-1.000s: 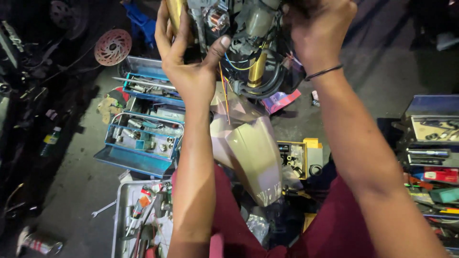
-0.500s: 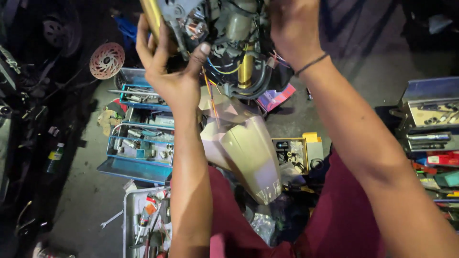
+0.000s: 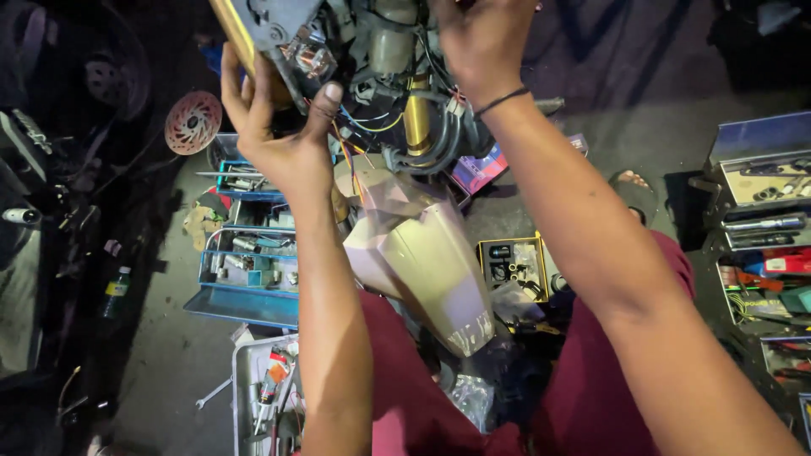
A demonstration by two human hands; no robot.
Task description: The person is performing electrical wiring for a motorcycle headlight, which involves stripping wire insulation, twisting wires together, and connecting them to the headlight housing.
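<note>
Since the earlier frame both hands had risen toward the top edge. The left hand [image 3: 283, 139] had its fingers wrapped around the gold fork tube [image 3: 232, 34] of the motorcycle front assembly [image 3: 380, 76]; the right hand [image 3: 481, 42] gripped its top, fingers hidden. Below, a blue toolbox [image 3: 245, 270] lay open on the concrete floor [image 3: 642, 127].

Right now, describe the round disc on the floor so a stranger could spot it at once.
Start at the blue toolbox lying open on the floor, left of the left hand. Look just above its top left corner: the disc lies there in the dark. It is the only round, pinkish, perforated thing there.
</note>
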